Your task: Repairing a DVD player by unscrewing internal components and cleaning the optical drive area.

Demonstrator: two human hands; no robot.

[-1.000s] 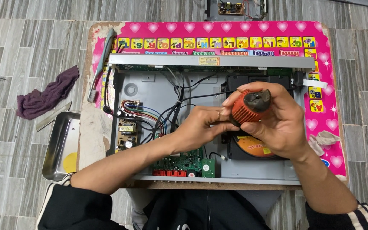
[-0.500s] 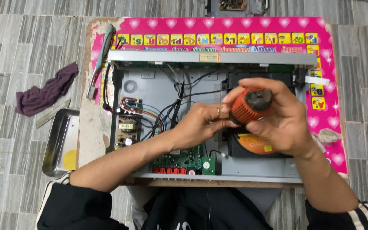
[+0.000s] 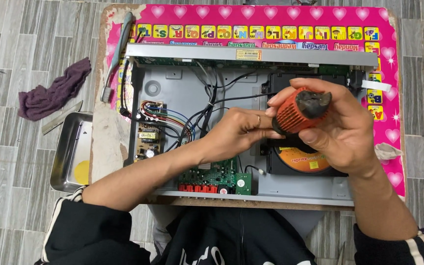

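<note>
Your right hand (image 3: 342, 132) was wrapped around the orange ribbed handle (image 3: 295, 114) of a tool, fingers closed tight on it, thumb running under the dark worn end cap. The handle sat above the black disc tray (image 3: 300, 162) on the right side of the open player (image 3: 251, 122), tilted up toward you. Your left hand (image 3: 236, 132) came in from the left with its fingers pinched together at the front end of the handle (what they pinched was hidden behind them, so you could not tell whether it was the shaft or a small part). A ring showed on one finger of that hand.

Under both hands lay an orange disc (image 3: 300, 162) in the tray. Left of the hands, a bundle of coloured wires (image 3: 172, 120) ran from a small brown circuit board (image 3: 148, 140) toward the middle of the case. A green circuit board (image 3: 217, 179) sat at the near edge, just below your left wrist.

The player rested on a pink mat (image 3: 393, 147) printed with hearts. A grey toothbrush (image 3: 119, 54) lay along the mat's left edge. On the floor to the left were a metal tray (image 3: 67, 157) and, well apart from it, a purple rag (image 3: 55, 91).
</note>
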